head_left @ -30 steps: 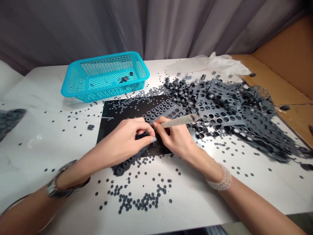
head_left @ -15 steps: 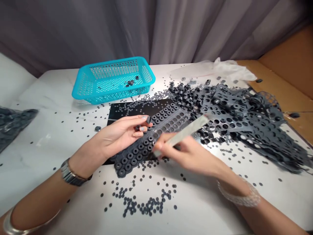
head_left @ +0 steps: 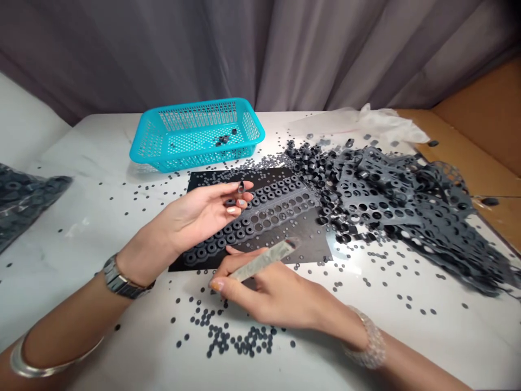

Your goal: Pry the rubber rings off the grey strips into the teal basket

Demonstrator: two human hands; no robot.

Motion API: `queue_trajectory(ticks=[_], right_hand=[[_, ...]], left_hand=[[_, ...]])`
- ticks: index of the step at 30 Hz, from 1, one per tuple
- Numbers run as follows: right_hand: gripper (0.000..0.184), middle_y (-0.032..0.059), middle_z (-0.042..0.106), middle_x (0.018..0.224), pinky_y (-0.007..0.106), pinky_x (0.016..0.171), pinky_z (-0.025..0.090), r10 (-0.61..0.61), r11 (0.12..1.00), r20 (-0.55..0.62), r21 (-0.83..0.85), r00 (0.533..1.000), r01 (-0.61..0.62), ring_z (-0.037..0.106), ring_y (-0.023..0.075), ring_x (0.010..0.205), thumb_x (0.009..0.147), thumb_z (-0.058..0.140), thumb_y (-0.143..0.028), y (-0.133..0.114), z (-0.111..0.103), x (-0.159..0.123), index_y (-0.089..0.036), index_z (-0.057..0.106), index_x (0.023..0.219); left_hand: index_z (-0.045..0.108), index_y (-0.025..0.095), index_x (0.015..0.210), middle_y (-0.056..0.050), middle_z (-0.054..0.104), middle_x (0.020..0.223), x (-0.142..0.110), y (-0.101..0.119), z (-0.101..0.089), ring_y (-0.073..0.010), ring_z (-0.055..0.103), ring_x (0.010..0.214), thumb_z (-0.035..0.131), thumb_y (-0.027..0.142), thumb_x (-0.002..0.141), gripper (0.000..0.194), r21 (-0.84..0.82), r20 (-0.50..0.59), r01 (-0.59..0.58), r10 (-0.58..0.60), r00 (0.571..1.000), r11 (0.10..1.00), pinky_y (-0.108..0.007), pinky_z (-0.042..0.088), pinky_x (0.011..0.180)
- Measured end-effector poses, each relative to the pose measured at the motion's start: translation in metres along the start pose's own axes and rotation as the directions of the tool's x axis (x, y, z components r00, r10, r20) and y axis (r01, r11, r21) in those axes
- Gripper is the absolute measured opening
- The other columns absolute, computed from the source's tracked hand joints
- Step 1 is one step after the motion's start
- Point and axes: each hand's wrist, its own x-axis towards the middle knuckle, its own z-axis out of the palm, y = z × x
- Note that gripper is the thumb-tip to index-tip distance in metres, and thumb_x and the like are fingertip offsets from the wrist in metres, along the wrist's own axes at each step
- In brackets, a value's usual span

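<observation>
While pinching a small black ring [head_left: 241, 187] between thumb and forefinger of the left hand [head_left: 195, 222], has a second black ring [head_left: 230, 202] tucked at the bent fingers just below. Grips a pale flat tool [head_left: 264, 260] in the right hand [head_left: 280, 293], fingers closed around the lower part, upper end slanting up to the right and slightly blurred. Cannot tell the shape of the lower end, hidden in the grip. Holds the left hand over the perforated sheet [head_left: 277, 201], and the right hand closer in, at the near edge of the black mat [head_left: 319, 247]. Has the perforated sheet lying aslant on the mat, filled with rings toward the near left end and along the far side, with open holes toward the right. Has loose rings [head_left: 303, 157] heaped by the far right end, next to a tangled pile of punched sheets [head_left: 407, 213]. Has small dark discs [head_left: 253, 332] scattered across the white table [head_left: 134, 228], clustered toward the body. Has a turquoise basket [head_left: 195, 163] standing behind the mat with a few black pieces [head_left: 223, 140] inside, a clear bag of dark parts [head_left: 24, 206] at the left, and a crumpled white plastic bag [head_left: 391, 124] at the back right. Wears a metal-link band [head_left: 126, 282] and a bangle [head_left: 36, 372] on the left arm, a pale bracelet [head_left: 368, 342] on the right wrist.
</observation>
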Motion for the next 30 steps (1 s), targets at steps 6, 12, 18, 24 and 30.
queue_trajectory(ticks=[6, 12, 18, 24, 30], right_hand=[[0.029, -0.0024, 0.06, 0.07, 0.028, 0.078, 0.048, 0.002, 0.998, -0.134, 0.067, 0.991, 0.007, 0.054, 0.0102, 0.063, 0.096, 0.043, -0.028, 0.003, 0.001, -0.001, -0.019, 0.059, 0.073], [0.033, -0.0002, 0.06, 0.066, 0.026, 0.057, 0.037, 0.115, 0.985, -0.638, -0.025, 0.761, -0.17, 0.052, 0.0116, 0.059, 0.095, 0.047, -0.035, 0.022, -0.022, -0.002, -0.017, 0.061, 0.071], [0.035, -0.0018, 0.054, 0.058, 0.027, 0.057, 0.032, 0.055, 0.954, -0.612, -0.201, 0.789, -0.223, 0.046, 0.0114, 0.054, 0.095, 0.046, -0.034, 0.03, -0.026, 0.002, -0.017, 0.058, 0.067], [0.033, -0.0013, 0.054, 0.061, 0.027, 0.057, 0.033, 0.048, 0.944, -0.593, -0.237, 0.804, -0.231, 0.047, 0.0118, 0.056, 0.096, 0.045, -0.033, 0.03, -0.024, 0.003, -0.018, 0.058, 0.069], [0.03, -0.0004, 0.054, 0.064, 0.026, 0.058, 0.035, 0.001, 0.937, -0.564, -0.287, 0.826, -0.197, 0.049, 0.0124, 0.059, 0.097, 0.043, -0.03, 0.029, -0.022, 0.003, -0.019, 0.053, 0.07]], left_hand=[[0.061, 0.007, 0.068, -0.016, 0.06, 0.082, 0.004, 0.007, -0.002, -0.0165, 0.057, 0.074, 0.046, 0.01, 0.075, 0.016, -0.059, -0.146, -0.119, 0.109, 0.983, 0.991, -0.021, 0.048, 0.055], [0.067, 0.013, 0.081, 0.0, 0.044, 0.064, 0.004, -0.007, -0.005, -0.0085, 0.04, 0.057, 0.057, 0.022, 0.084, 0.014, 0.497, -0.069, -0.33, 0.416, 0.907, 0.803, -0.02, 0.032, 0.048], [0.065, 0.02, 0.109, 0.002, 0.047, 0.065, -0.006, -0.014, -0.002, -0.01, 0.036, 0.051, 0.044, 0.028, 0.091, 0.029, 0.859, 0.078, -0.258, 0.384, 0.92, 0.442, -0.025, 0.026, 0.047], [0.071, 0.024, 0.089, 0.003, 0.04, 0.05, -0.016, -0.02, -0.002, -0.0131, 0.031, 0.047, 0.057, 0.03, 0.084, 0.016, 0.972, 0.226, -0.236, 0.337, 0.914, -0.012, -0.028, 0.019, 0.051], [0.069, 0.022, 0.074, 0.0, 0.042, 0.052, -0.011, -0.038, -0.012, -0.0178, 0.033, 0.05, 0.067, 0.022, 0.076, 0.003, 0.949, 0.271, -0.314, 0.423, 0.865, 0.033, -0.03, 0.014, 0.057]])
